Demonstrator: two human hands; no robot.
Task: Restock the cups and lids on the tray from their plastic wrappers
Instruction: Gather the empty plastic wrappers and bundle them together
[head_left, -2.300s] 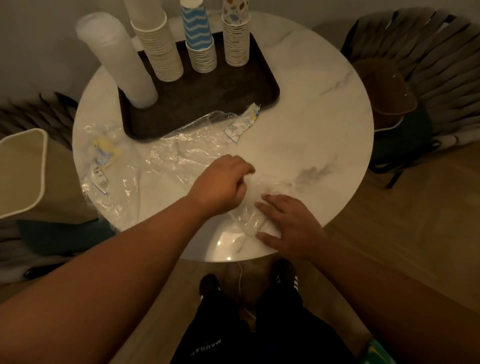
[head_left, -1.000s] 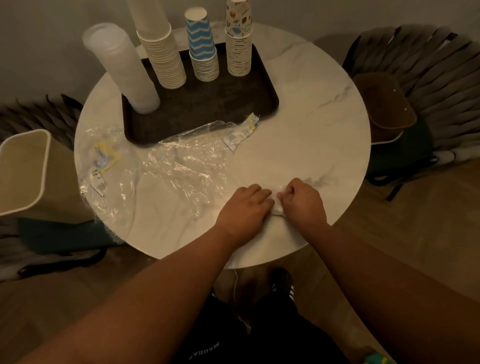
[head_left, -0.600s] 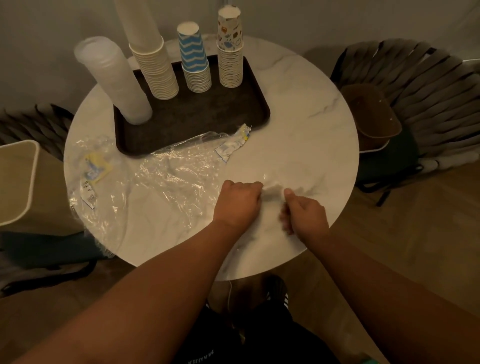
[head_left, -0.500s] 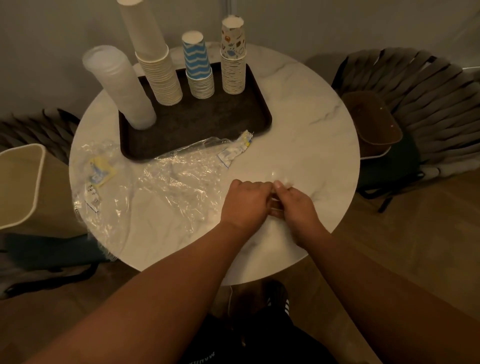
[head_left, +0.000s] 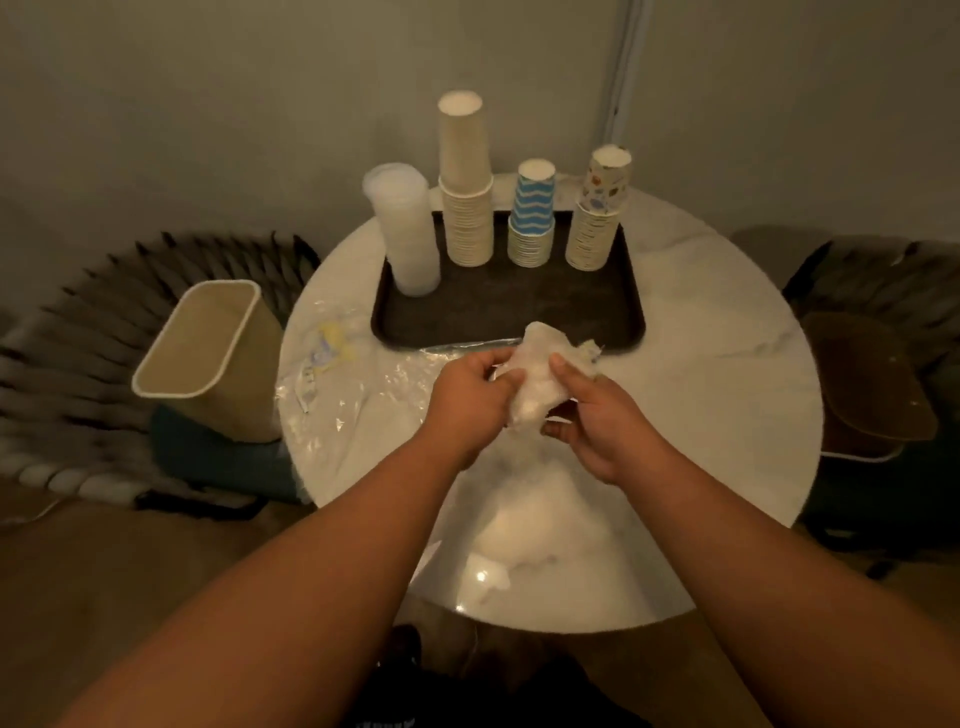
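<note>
Both our left hand (head_left: 467, 402) and right hand (head_left: 592, 415) curl round a balled wrapper (head_left: 535, 379), probably for the bin (head_left: 208, 358) at nine o'clock.

A tray (head_left: 504, 317) sits on the far half of a round table (head_left: 717, 395). Along the tray's far edge stand four stacks in a row: a lid stack (head_left: 405, 239) at the left, then a tall cup stack (head_left: 466, 182), a shorter cup stack (head_left: 532, 215), and another cup stack (head_left: 597, 210) at the right. Just before the tray's near edge, above the table, the left hand (head_left: 462, 402) and right hand (head_left: 597, 421) hold a bunched wrapper (head_left: 535, 376) between them. A flat wrapper (head_left: 343, 384) lies on the table's left side. A bin (head_left: 208, 358) stands left of the table, and chairs flank it on both sides.
</note>
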